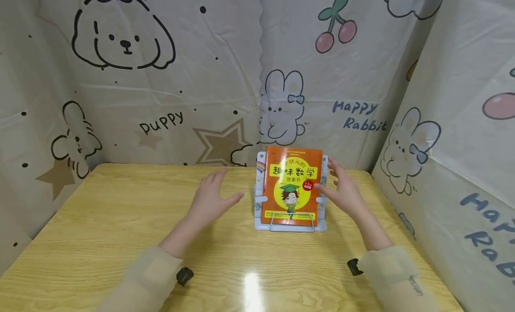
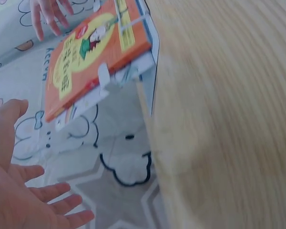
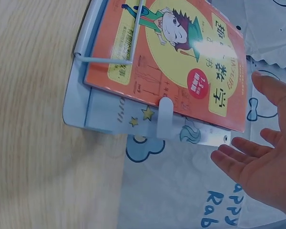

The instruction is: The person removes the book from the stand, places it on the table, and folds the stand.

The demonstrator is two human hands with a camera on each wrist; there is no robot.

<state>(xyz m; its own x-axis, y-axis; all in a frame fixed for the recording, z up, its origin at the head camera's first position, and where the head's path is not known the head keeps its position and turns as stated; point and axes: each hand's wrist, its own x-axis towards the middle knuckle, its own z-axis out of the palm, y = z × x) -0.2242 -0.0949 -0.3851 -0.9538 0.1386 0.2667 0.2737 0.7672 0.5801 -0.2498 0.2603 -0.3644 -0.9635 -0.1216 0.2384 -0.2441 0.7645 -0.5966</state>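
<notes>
I've got both hands on my feeds, and they're wide, fingers loose, clasping nothing! The left hand (image 1: 207, 198) hangs above the tabletop (image 1: 132, 204), thumb stretched well away from its fingers, and I see a plain gap between it and the book stand (image 3: 105, 113). Over to the right hand (image 1: 344, 191), right up beside that stand: from the head view the thumb overlaps the cover's right margin, the fingers just past the upper corner. Is it touching? I can't tell from here.

Between the hands, there's the book (image 1: 295, 191), orange with a yellow circle and a cartoon figure in a green cap, leaning back upright near the tabletop's far edge, closer to the far right corner than the far left. Pale side clips (image 1: 261, 199) lap over its left and right margins, and a wire bar (image 3: 105, 60) crosses its lower part.

Back along the arms I find cream sleeves (image 1: 150, 269) coming in over the near edge, a small black piece (image 1: 184, 276) by each cuff. A bright glare (image 1: 252, 289) sits by the near edge. And all around, beyond the far and side edges, printed cloth (image 1: 225, 48): a puppy face (image 1: 125, 44), cherries (image 1: 335, 23), and a rabbit (image 1: 281, 108) right above the book!
</notes>
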